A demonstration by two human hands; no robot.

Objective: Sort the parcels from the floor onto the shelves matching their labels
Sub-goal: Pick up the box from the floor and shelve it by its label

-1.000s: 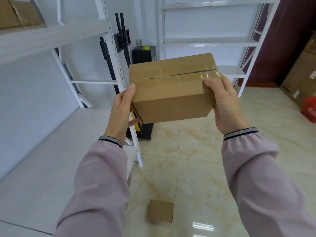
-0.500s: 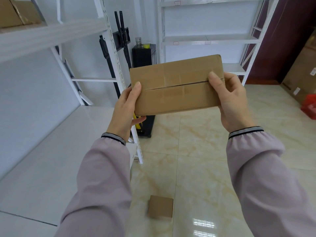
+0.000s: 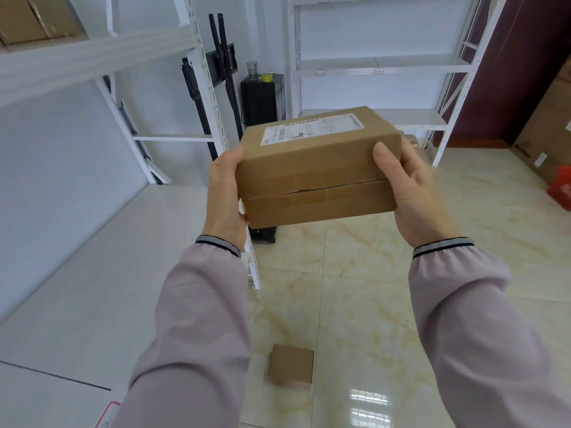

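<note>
Both hands clamp the cardboard parcel point(image 3: 318, 168) midair: left hand point(image 3: 224, 193) on its left end, right hand point(image 3: 414, 193) on its right end. White label point(image 3: 310, 128) faces up. Small box point(image 3: 291, 367) on floor below parcel; white shelf point(image 3: 374, 67) behind parcel.

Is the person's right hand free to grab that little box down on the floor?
Probably not right now. The right hand and left hand both grip the labelled parcel, while the small box lies on the tiles far below, unobstructed.
</note>
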